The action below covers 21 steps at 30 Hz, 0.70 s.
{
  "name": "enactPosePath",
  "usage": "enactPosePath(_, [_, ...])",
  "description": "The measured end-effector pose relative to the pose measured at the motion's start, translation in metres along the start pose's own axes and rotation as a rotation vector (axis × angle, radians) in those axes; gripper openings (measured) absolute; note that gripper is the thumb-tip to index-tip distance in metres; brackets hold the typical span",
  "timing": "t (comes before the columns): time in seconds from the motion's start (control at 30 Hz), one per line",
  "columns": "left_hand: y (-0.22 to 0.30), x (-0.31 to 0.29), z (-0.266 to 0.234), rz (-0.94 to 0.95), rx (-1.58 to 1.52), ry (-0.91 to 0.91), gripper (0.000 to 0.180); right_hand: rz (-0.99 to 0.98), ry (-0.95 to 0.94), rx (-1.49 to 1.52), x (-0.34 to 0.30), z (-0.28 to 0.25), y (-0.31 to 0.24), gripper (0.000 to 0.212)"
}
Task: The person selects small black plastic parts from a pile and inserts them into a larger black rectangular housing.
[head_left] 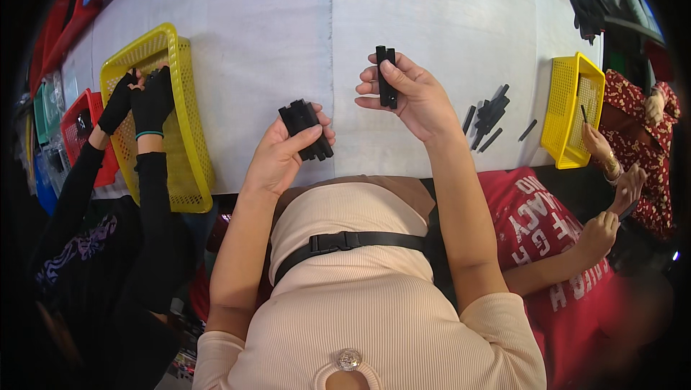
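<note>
Black bars (296,118) in both bare hands, over a white table (252,59).
Left hand (277,151) closed round a thick bundle, thumb across it; right hand (419,102) gripping two bars (383,80) side by side, thumb against one. Loose pile (491,112) on table, right of right hand; yellow basket (559,113) farther right. At far left, co-worker's gloved hands (152,100) inside a larger yellow basket (186,147).

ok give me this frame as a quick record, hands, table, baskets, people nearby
left hand: gripping a bundle of black bars
right hand: holding at least two black bars, upright in the picture
white table: loose pile of bars at right, more at far edge
yellow baskets: one left, one right
co-workers: gloved hands in left basket; red shirt at right
</note>
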State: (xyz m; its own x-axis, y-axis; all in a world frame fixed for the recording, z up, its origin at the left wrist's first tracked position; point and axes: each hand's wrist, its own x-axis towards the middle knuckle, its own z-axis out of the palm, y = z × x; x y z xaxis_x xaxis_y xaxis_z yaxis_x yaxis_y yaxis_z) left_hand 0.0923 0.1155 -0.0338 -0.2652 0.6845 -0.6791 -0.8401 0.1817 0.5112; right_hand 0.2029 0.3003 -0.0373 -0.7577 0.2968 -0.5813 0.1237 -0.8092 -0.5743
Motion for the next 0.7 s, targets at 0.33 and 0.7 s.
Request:
enactPosePath(0.33, [0.001, 0.004, -0.005, -0.032, -0.017, 0.010, 0.029, 0.037, 0.107, -0.217, 0.016, 0.006, 0.002, 0.022])
enactPosePath(0.7, [0.006, 0.009, -0.020, 0.012, -0.138, 0.036, 0.027, -0.035, 0.059, -0.467, 0.105, 0.035, -0.024, 0.026])
